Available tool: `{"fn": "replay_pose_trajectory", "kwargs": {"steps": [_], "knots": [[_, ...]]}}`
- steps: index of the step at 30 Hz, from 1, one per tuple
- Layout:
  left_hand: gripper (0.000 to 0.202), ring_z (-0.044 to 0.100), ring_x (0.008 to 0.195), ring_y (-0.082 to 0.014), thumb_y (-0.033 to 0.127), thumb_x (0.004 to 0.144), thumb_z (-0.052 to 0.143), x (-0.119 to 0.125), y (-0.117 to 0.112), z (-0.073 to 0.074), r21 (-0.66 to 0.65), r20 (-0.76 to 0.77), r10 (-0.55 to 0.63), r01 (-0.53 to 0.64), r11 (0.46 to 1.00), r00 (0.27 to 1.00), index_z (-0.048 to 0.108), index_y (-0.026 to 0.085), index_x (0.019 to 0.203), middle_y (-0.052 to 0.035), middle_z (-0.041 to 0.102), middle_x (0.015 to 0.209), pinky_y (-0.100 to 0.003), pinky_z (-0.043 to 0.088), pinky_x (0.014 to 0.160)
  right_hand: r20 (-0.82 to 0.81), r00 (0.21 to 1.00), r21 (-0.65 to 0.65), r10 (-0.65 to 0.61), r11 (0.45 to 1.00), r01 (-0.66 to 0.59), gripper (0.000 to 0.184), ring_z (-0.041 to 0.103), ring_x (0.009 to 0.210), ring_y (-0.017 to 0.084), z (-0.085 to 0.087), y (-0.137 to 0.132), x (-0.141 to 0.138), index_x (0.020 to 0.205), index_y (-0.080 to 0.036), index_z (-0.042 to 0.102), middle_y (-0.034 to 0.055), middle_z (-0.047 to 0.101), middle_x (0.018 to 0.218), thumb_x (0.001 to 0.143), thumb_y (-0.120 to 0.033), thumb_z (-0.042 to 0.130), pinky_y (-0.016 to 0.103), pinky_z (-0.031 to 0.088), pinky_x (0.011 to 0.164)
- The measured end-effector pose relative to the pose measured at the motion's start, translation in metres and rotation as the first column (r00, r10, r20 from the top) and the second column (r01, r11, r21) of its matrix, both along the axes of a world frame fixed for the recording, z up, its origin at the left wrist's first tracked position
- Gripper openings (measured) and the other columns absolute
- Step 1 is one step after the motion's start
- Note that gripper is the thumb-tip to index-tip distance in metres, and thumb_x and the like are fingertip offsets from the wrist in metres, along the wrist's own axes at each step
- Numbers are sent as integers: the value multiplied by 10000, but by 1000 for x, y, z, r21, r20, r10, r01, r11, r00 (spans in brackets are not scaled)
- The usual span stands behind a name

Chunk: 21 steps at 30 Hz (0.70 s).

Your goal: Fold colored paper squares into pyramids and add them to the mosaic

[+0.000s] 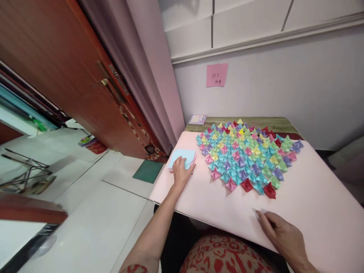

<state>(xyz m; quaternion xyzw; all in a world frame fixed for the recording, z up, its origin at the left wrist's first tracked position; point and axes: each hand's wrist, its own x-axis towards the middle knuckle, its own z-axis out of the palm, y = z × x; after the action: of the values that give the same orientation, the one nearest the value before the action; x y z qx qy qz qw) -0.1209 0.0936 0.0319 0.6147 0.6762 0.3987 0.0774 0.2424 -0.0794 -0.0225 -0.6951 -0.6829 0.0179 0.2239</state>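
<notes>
My left hand [182,172] rests on a small stack of square paper sheets [183,154] at the table's left edge. The top sheet is light blue, with pink ones showing below. My fingers are apart and bent onto the sheets, the thumb at the stack's right side. My right hand [284,233] hovers at the table's front edge, its fingers curled in loosely and nothing visible in it. Between and beyond my hands, many folded paper pieces [241,163] stand close together in blue, green, pink, purple, yellow and red. The nearest to my right hand is a dark red folded piece [270,190].
The pale pink table [318,197] has a wood-patterned strip along its back. A pack of printed cards [197,120] lies at the far left corner. A pink note [216,75] hangs on the wall. Left are a brown door [85,76], a curtain [150,64] and a green mat [148,170].
</notes>
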Motion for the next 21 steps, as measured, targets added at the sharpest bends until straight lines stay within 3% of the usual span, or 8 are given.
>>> {"fn": "replay_pose_trajectory", "kwargs": {"steps": [5,10,15,18,21], "knots": [[220,599,1084,-283,308,723,704,-2,16,-11,-53,116,87,-81,995,989,672,179,899,-115,665,1061,-427,425,995,-31,1000,22,4,1000,-3,549,642,513,182,-3,-2,2,706,-266,704,11,719,687,924,-644,371,268,397,473],[150,642,908,-225,310,764,628,-9,14,1,-81,225,141,-126,989,964,683,175,802,-66,696,886,-320,475,828,-56,998,35,-6,999,8,552,635,508,185,-2,-1,1,707,-254,708,25,727,685,919,-646,383,267,395,471],[239,617,736,-205,305,816,522,-10,12,24,-46,281,131,-124,991,951,645,169,663,-5,623,621,-276,454,662,-95,995,51,2,999,2,535,651,509,187,-2,-3,4,708,-256,709,19,735,700,897,-652,403,272,422,463],[255,626,803,-210,291,854,471,-3,2,48,31,281,99,-112,993,955,668,166,752,-26,664,706,-298,480,738,-206,979,80,13,997,3,492,703,596,212,-7,-8,11,779,-270,741,21,761,812,832,-679,473,278,494,494],[241,636,985,-218,274,879,476,22,-23,77,137,227,-3,-29,990,974,698,179,890,-72,719,964,-335,475,911,-429,902,42,43,999,-28,476,727,677,263,-5,-7,9,798,-276,762,46,766,854,711,-713,596,309,561,569]]}}
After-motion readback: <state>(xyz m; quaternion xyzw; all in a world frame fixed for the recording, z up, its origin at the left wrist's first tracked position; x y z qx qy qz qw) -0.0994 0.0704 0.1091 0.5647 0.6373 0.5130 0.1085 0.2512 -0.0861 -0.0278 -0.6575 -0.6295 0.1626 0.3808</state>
